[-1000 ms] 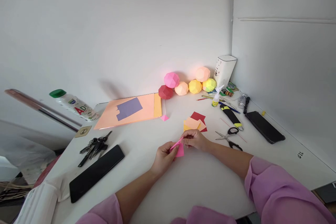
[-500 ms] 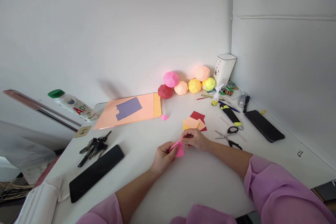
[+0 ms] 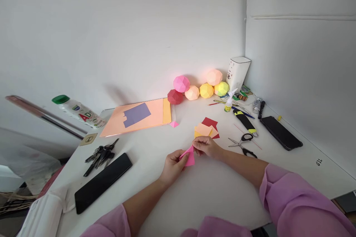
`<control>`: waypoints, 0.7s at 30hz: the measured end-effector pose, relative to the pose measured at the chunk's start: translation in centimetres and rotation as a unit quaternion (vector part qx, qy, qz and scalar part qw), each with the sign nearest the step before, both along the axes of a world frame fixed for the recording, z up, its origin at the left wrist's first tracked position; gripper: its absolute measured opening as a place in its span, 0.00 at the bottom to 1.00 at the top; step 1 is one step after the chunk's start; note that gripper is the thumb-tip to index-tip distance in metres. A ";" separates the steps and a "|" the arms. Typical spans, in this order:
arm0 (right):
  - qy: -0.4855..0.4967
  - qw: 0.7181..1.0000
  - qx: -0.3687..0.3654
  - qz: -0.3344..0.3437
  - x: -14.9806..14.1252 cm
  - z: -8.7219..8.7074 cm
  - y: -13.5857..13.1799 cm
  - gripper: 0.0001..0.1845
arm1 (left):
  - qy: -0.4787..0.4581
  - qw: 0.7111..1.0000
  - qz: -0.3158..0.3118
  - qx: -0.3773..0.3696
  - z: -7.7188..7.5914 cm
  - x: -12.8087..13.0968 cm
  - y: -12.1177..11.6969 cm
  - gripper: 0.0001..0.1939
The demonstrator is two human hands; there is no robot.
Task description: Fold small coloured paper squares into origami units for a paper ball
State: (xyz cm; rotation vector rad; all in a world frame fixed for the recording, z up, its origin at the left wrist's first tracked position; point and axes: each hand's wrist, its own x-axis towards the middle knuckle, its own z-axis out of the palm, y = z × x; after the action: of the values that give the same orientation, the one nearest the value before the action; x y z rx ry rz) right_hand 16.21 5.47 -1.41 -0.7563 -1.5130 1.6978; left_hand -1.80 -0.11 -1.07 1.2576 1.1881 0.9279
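Note:
A folded piece of bright pink paper (image 3: 190, 158) is held between both hands above the white table. My left hand (image 3: 172, 166) grips its left side, thumb on top. With thumb and fingertips, my right hand (image 3: 206, 147) pinches the paper's upper right corner. Just beyond the right hand lie cut paper pieces: a red one (image 3: 210, 122), a peach one (image 3: 204, 129) and a yellow one partly covered. A small pink folded paper shape (image 3: 174, 124) rests farther back.
Scissors (image 3: 241, 143), a utility knife (image 3: 245, 122), a glue bottle (image 3: 228, 104) and a black phone (image 3: 280, 132) lie right. Faceted paper balls (image 3: 181, 83) stand by the wall. Peach sheets (image 3: 111, 124), keys (image 3: 101, 155), a black slab (image 3: 103, 183) and a white bottle (image 3: 79, 113) are left.
My right fingers have shifted very slightly at the pink paper's corner. Both hands keep their hold, and the view has moved a little.

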 end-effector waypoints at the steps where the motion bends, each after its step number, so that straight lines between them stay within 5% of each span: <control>1: 0.002 1.000 -0.001 0.001 0.0 0.0 0.0 0.17 | 0.000 1.000 0.002 -0.003 0.0 0.0 0.0 0.17; 10: -0.046 0.996 0.077 -0.001 -0.4 -0.1 -0.7 0.13 | -0.006 1.000 -0.004 -0.021 0.5 0.1 0.0 0.16; 21: -0.063 0.995 0.076 -0.006 -0.4 0.1 -1.0 0.12 | -0.037 0.999 0.021 -0.024 0.0 0.2 0.2 0.19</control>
State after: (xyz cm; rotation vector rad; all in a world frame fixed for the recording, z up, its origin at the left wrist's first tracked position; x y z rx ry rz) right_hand 15.81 4.51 -1.32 -0.8033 -1.6994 1.5293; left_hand -1.63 0.05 -1.02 1.1548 1.1767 0.9628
